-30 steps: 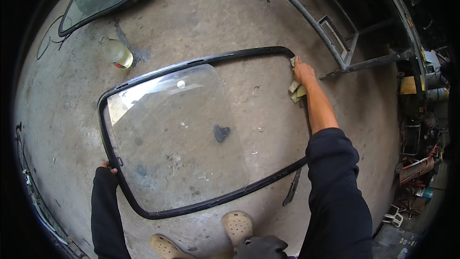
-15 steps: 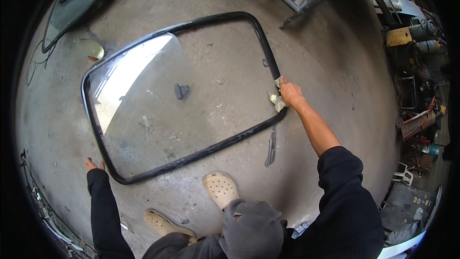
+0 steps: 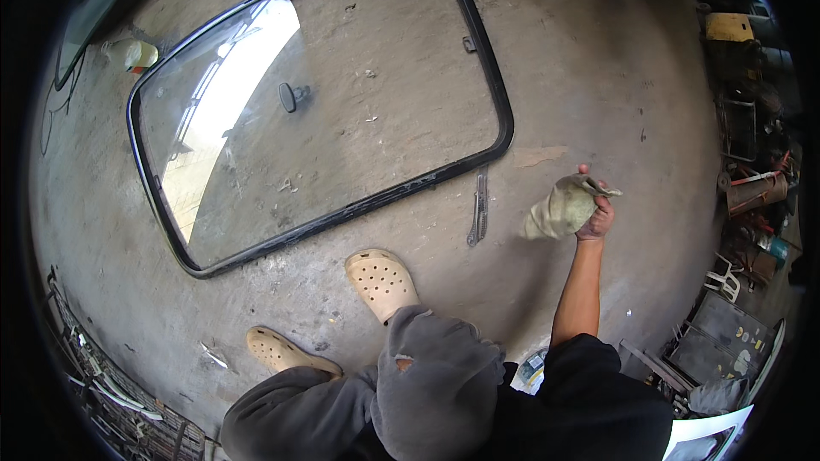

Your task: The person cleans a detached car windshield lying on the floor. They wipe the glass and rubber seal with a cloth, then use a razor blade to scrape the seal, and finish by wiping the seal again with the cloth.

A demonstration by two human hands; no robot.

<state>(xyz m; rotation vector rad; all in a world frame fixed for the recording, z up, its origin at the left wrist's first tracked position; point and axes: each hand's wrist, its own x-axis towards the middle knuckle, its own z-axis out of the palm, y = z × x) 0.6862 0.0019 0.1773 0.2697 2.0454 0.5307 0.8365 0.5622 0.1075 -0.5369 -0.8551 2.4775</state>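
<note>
A vehicle windshield with a black rubber seal around its edge lies on the concrete floor. Bright light reflects off its left part, and a small dark oval rear-view mirror shows within the outline. Off the glass's right end, my right hand is closed around a crumpled, dirty greenish rag, held up apart from the seal. Between the rag and the seal's near edge, a utility knife rests on the floor. My left hand is out of the picture.
My feet, in beige clogs, stand close to the seal's near side. A pale yellowish container stands past its far left corner, near another glass panel. Tools and parts line the right wall, with a yellow box among them.
My right hand has left the seal's right side and come back toward me with the rag. My left hand has gone out of view. The windshield appears higher in the picture.
</note>
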